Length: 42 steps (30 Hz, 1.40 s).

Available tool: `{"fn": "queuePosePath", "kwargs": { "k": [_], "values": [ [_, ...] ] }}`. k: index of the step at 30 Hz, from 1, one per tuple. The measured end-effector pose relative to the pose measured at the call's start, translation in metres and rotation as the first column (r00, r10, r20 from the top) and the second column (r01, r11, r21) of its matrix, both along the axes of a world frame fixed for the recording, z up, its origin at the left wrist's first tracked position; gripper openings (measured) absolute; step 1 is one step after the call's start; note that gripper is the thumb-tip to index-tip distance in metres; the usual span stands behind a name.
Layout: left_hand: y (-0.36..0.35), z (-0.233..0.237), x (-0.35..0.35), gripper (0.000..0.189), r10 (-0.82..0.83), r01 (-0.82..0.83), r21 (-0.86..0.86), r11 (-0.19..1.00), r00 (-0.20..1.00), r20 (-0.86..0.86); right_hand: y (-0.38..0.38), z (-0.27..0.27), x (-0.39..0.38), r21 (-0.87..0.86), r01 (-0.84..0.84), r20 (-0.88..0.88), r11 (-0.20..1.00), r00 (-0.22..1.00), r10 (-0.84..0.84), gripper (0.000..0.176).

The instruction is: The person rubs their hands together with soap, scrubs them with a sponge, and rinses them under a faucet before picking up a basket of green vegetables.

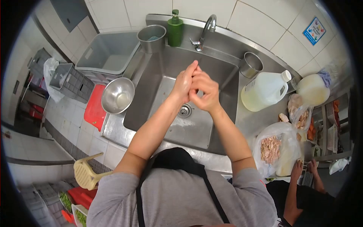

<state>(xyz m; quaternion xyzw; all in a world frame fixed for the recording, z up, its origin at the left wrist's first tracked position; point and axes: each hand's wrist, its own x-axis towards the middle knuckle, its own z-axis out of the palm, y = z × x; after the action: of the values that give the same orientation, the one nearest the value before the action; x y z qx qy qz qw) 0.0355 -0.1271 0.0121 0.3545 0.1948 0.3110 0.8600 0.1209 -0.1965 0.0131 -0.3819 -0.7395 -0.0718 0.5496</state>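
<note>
My left hand (183, 84) and my right hand (206, 90) are pressed together above the steel sink (174, 132). The left one points up toward the tap (208, 30), its visible fingers stretched out and its skin looking wet. Across its fingers curls my right hand, slightly blurred, with a gap between its thumb and forefinger. No tool shows in either hand. Below them lies the round drain (185, 111). Behind the basin stands a green pump bottle (175, 29), beside a steel pot (152, 38) with something bluish inside.
On the left are a steel bowl (118, 95), a grey tub (109, 53) and a red lid-like board (94, 108). At right stand a steel cup (251, 64), a large plastic jug (264, 90) and a bag of shredded meat (270, 149). A co-worker's hands (298, 166) show at lower right.
</note>
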Motion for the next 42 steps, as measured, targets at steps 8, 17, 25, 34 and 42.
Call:
{"fn": "queuePosePath", "kwargs": {
  "k": [8,17,25,34,42],
  "values": [
    [-0.032,0.044,0.01,0.02,0.174,-0.183,-0.176,0.967,0.983,-0.065,-0.01,0.002,0.017,0.324,-0.422,-0.922,0.847,-0.343,0.181,0.019],
    [-0.021,0.009,0.007,0.031,-0.247,0.441,-0.104,0.891,0.665,0.705,-0.01,0.011,0.007,0.654,-0.538,-0.757,0.532,-0.466,0.459,0.037],
    [-0.023,0.004,0.008,0.029,-0.232,0.454,-0.081,0.887,0.59,0.774,-0.008,0.011,0.004,0.649,-0.519,-0.761,0.556,-0.451,0.466,0.036],
    [-0.022,0.003,0.006,0.022,-0.206,0.244,0.023,0.97,0.761,0.615,-0.006,0.005,-0.003,0.456,-0.447,-0.888,0.77,-0.177,0.423,0.01],
    [-0.025,0.005,0.004,0.01,-0.136,0.038,0.257,0.966,0.917,0.376,-0.009,0.004,-0.002,0.314,-0.476,-0.908,0.821,0.103,0.407,0.017]
  ]
}}
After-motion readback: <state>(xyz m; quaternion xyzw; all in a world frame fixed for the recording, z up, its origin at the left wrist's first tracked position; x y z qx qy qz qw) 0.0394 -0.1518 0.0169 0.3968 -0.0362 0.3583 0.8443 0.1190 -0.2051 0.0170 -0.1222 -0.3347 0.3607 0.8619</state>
